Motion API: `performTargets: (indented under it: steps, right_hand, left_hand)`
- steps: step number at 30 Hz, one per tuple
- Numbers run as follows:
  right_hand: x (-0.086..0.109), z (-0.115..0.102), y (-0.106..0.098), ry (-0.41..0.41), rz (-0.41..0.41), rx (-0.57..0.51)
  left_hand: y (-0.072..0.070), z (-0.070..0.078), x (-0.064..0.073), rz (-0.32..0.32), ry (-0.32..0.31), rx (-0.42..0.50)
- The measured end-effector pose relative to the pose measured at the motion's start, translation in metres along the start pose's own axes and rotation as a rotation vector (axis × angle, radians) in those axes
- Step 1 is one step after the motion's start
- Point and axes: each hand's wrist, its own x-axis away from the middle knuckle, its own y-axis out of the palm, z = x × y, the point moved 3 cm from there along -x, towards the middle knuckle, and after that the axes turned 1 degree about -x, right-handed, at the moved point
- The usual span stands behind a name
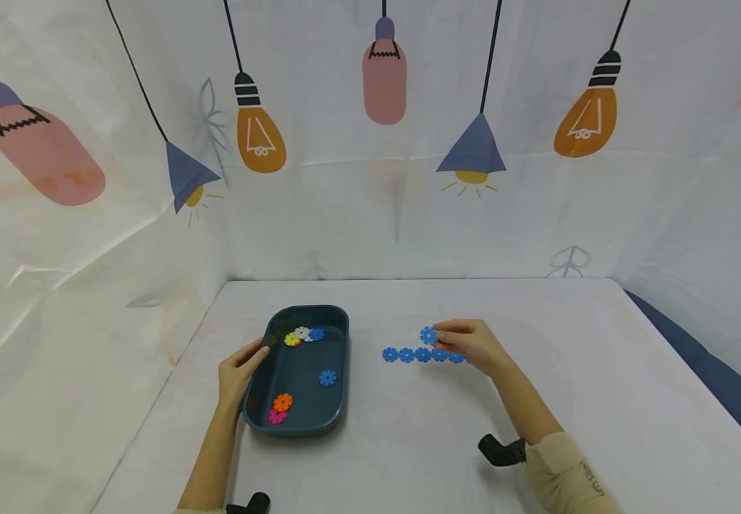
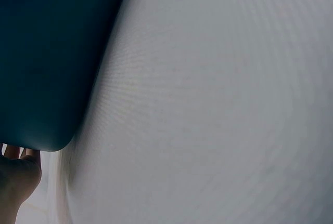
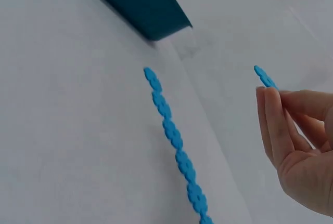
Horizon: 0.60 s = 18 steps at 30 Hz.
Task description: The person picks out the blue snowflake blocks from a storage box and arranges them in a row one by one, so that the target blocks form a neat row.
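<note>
Pink piece (image 1: 277,417) and orange piece (image 1: 283,402) lay in near left corner of dark tray (image 1: 293,375). Left hand (image 1: 238,368) gripped tray's left side, thumb at rim. Blue row (image 1: 422,355) lay on table (image 1: 409,442), right of tray. Right hand (image 1: 478,348) pinched blue disc (image 1: 428,335) in fingertips, raised near row. Lamp-print sheet (image 1: 370,200) hung behind.

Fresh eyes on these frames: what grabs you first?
Probably the row of bright blue flower-shaped discs on the white table, with the right hand pinching another blue disc near it. Next, left of the row, the dark teal rounded-rectangular tray holding multicoloured flower-shaped discs, its left side gripped by the left hand. Behind, printed hanging lamps on white sheeting.
</note>
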Motion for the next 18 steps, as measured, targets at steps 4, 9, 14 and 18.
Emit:
performTargets:
  steps: [4, 9, 14, 18]
  right_hand:
    - [0.013, 0.003, -0.027, 0.008, 0.031, -0.005]
    - [0.027, 0.010, -0.061, 0.007, 0.050, -0.043]
    - [0.038, 0.018, -0.089, 0.003, 0.097, -0.071]
    - [0.046, 0.024, -0.110, 0.026, 0.154, -0.121]
  left_hand:
    - [-0.001, 0.000, 0.000, 0.001, 0.001, -0.002]
    - [-0.002, -0.002, -0.001, 0.006, 0.005, -0.004]
    - [-0.001, -0.002, -0.001, 0.000, 0.005, -0.017]
    - [0.000, -0.001, -0.001, 0.003, 0.003, -0.011]
